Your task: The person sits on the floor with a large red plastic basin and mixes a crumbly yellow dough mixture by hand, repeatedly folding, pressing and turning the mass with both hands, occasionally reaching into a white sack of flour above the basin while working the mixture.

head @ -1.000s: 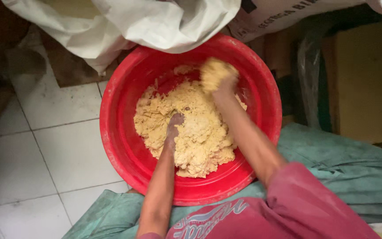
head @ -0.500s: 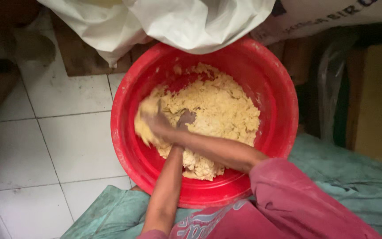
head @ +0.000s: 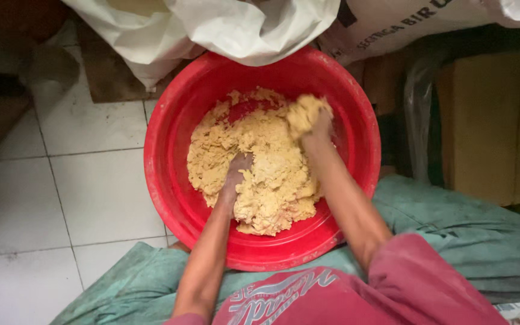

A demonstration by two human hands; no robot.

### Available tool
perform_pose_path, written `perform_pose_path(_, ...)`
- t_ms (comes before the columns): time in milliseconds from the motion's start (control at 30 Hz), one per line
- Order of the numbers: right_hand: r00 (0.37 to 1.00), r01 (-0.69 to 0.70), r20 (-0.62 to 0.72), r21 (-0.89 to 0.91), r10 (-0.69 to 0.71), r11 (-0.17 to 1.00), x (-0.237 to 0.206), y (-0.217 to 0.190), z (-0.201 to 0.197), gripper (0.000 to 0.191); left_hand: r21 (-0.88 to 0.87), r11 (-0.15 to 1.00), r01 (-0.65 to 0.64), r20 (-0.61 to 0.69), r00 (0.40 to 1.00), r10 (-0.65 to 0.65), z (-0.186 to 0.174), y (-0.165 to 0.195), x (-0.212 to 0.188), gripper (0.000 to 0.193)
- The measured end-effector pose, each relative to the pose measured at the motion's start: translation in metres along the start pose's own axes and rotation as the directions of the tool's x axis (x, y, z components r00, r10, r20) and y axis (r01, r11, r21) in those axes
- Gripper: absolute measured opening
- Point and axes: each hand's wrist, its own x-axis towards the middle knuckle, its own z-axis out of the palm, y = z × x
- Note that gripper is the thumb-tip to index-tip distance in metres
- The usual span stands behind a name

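Red plastic basin (head: 176, 198) on pale floor tiles (head: 91, 186), holding a crumbly, yellowish dough (head: 272, 174) heaped across the middle and near side of the bottom; small patch of bare red showing at the far side of the heap

Left hand (head: 237, 171) pushed down into the dough near the centre, fingers buried in the mass, so spread of the fingers not readable; wrist and forearm dusted with crumbs

Right hand (head: 311, 117) raised at the far right of the heap, close to the basin wall, closed around a lump of the same dough and thickly coated with it

White sacks (head: 236, 27) hanging over the far rim of the basin, one edge overlapping it; brown cardboard box (head: 495, 126) to the right, well apart from the basin; green cloth (head: 452, 222) spread under the near rim and across the lower right; dark red sleeve (head: 428, 283) at the bottom edge
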Motion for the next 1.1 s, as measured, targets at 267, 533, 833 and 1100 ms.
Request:
perform_pose_path(267, 0.648, 0.454, 0.158, -0.866, -0.745, 0.21, -0.052, 0.027, -0.052, 0.052, 0.336, 0.942, -0.012, 0.047, 0.999, -0.004, -0.042, 0.095, -0.066, 0.088)
perform_pose_path(533, 0.591, 0.42, -0.295, -0.682, -0.751, 0.599, 0.01, 0.029, 0.035, 0.047, 0.495, 0.865, 0.089, 0.154, 0.97, -0.188, -0.034, 0.154, -0.087, 0.103)
perform_pose_path(833, 0.859, 0.344, 0.146, -0.874, -0.491, 0.343, 0.051, 0.162, 0.069, 0.069, 0.556, 0.828, 0.066, 0.147, 0.973, -0.176, -0.025, 0.096, -0.057, 0.09)
perform_pose_path(1100, 0.783, 0.553, 0.336, -0.761, 0.524, -0.339, -0.077, 0.223, 0.019, 0.094, 0.528, 0.849, -0.024, 0.114, 0.993, -0.043, -0.013, 0.062, -0.075, 0.068)
